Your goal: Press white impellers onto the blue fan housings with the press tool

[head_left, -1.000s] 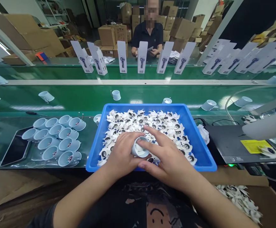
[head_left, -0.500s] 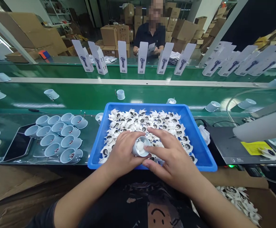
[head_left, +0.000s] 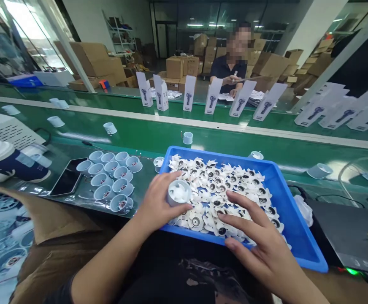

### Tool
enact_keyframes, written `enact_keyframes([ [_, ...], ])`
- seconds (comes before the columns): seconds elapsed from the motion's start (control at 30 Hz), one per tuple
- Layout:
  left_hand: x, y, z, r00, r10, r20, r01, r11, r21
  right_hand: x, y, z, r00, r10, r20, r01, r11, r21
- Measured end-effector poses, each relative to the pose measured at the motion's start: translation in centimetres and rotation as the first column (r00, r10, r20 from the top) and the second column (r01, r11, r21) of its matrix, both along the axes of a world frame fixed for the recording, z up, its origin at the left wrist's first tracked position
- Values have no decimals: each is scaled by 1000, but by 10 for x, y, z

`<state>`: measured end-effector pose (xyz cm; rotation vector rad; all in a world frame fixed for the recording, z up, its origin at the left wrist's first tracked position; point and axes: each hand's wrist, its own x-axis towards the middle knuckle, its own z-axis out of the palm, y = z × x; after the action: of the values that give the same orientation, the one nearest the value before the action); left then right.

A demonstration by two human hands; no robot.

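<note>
My left hand (head_left: 158, 202) is closed around a pale blue fan housing (head_left: 178, 193) with a white impeller seated in it, held over the left part of the blue tray (head_left: 301, 240). The tray is filled with several white fan impellers (head_left: 225, 185). My right hand (head_left: 256, 240) hovers open over the impellers near the tray's front edge, fingers spread, holding nothing. A cluster of several pale blue housings (head_left: 111, 177) lies on the bench to the left of the tray.
A phone (head_left: 66, 182) lies left of the housings. Loose housings ride the green conveyor (head_left: 133, 131). White product boxes (head_left: 188, 93) stand beyond it, and a person (head_left: 231, 69) works opposite. A dark device (head_left: 348, 228) sits at right; a box of parts (head_left: 3, 236) at lower left.
My right hand came off the housing and moved down to the impellers. My left hand carried the housing leftward. The view swung to the left.
</note>
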<state>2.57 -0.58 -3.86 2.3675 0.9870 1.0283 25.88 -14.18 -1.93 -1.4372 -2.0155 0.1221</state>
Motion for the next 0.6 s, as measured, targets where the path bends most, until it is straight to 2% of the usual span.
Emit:
enact_keyframes([
  [0.07,-23,11,-3,984,177,23,-177,984,-1,3,-3,-7,1000,-16,-8,16,1000,4],
  [0.13,-44,22,-6,943,333,21,-332,942,-41,7,-4,-16,999,-34,-11,34,999,11],
  [0.2,-59,30,-10,914,404,-28,-405,910,-94,9,-4,-24,999,-34,1,34,999,11],
  [0.3,-70,37,-15,897,421,-130,-437,890,-130,10,-3,-33,1000,-10,19,10,1000,0],
  [0.43,-70,42,-12,867,431,-251,-466,879,-101,9,-1,-37,999,37,-8,-37,999,-34],
  [0.6,-64,55,-5,829,343,-442,-436,891,-127,13,-3,-39,999,15,-50,-16,1000,-22],
])
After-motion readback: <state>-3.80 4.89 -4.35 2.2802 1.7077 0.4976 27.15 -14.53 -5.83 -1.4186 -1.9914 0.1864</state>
